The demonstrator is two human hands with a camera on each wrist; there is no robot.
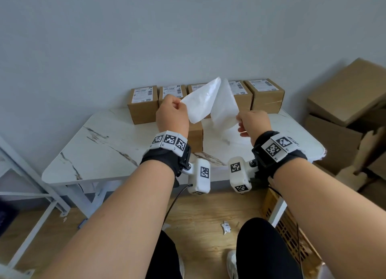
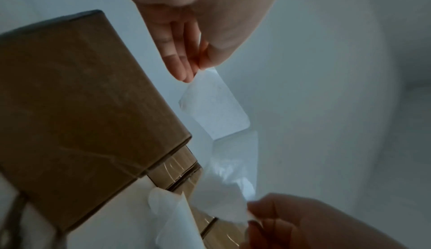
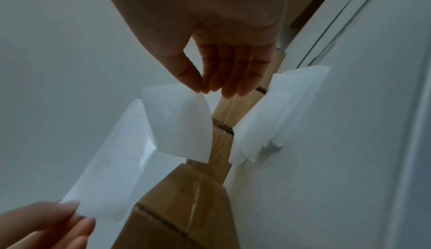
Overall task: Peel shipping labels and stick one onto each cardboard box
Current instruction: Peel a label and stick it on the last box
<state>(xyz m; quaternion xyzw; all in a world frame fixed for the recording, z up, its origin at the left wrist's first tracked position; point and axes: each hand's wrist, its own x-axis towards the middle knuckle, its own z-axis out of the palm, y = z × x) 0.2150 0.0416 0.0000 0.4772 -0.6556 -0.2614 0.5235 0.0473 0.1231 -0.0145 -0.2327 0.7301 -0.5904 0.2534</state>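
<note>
White shipping label [image 1: 200,100] and translucent backing sheet [image 1: 224,105] mid-peel above marble-patterned desk [image 1: 100,140], pinched in left hand [image 1: 172,116] and right hand [image 1: 252,122] grips; next, onto unlabelled brown cardboard box [image 1: 195,135].

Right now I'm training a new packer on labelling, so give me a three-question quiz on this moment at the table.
1. True or false: the left hand and the right hand each pinch part of a white sheet, pulling it apart above the table.
2. How many boxes in the back row by the wall show a label on top? A) two B) five C) none
3. Fill in: the lone box below the hands stands ____ the back row.

Key: 1 true; 2 B; 3 in front of
</note>
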